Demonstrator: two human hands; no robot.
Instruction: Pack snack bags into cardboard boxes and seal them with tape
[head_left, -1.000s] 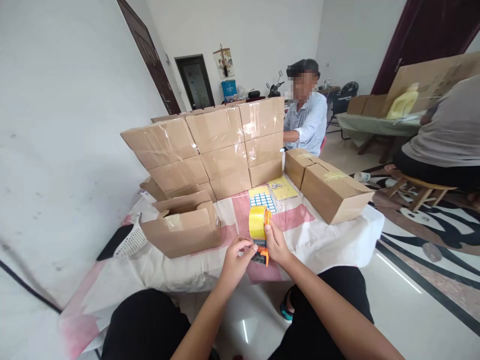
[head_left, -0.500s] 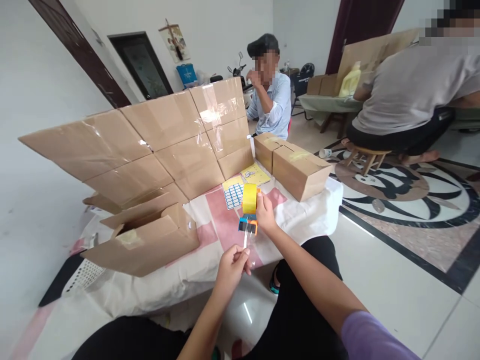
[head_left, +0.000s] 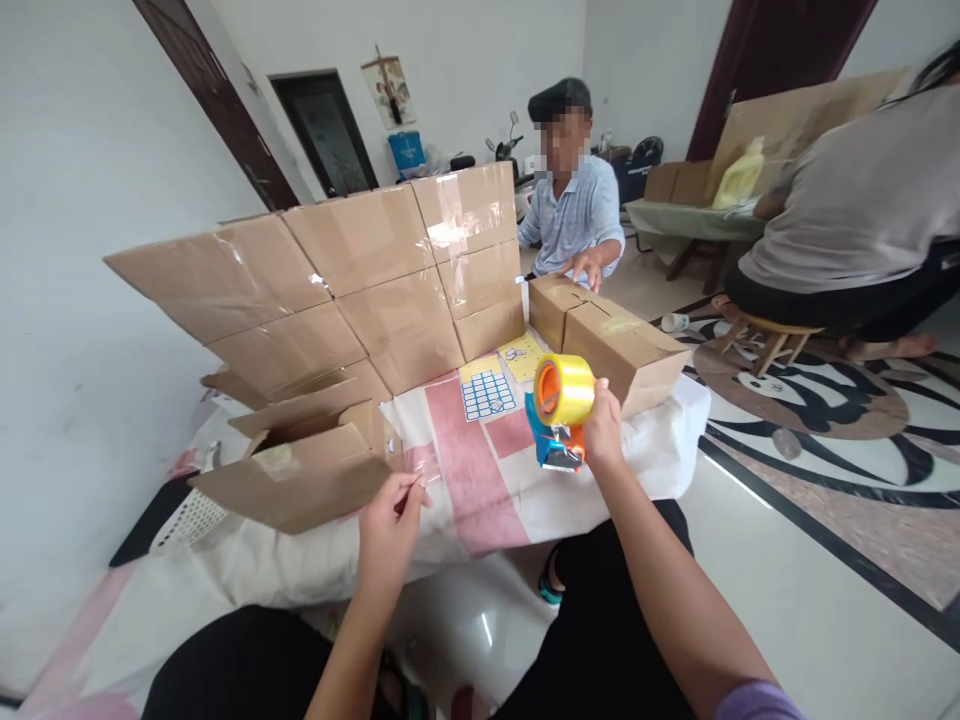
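Observation:
My right hand (head_left: 602, 428) grips a tape dispenser (head_left: 556, 412) with a yellow roll and an orange and blue body, held above the cloth-covered table (head_left: 480, 480). My left hand (head_left: 390, 520) pinches the free end of the clear tape strip (head_left: 457, 470), which stretches across to the dispenser. An open cardboard box (head_left: 300, 468) lies on its side just left of my left hand.
A wall of taped cardboard boxes (head_left: 352, 280) stands at the back of the table. Two more boxes (head_left: 607, 335) sit at the right, with label sheets (head_left: 487, 392) between. A person in a blue shirt (head_left: 574, 215) sits beyond; another person (head_left: 855, 230) sits on a stool at right.
My hands have drawn apart: the left moved left toward the open box with the tape end, the right moved right and tilted the dispenser. The strip of tape is longer.

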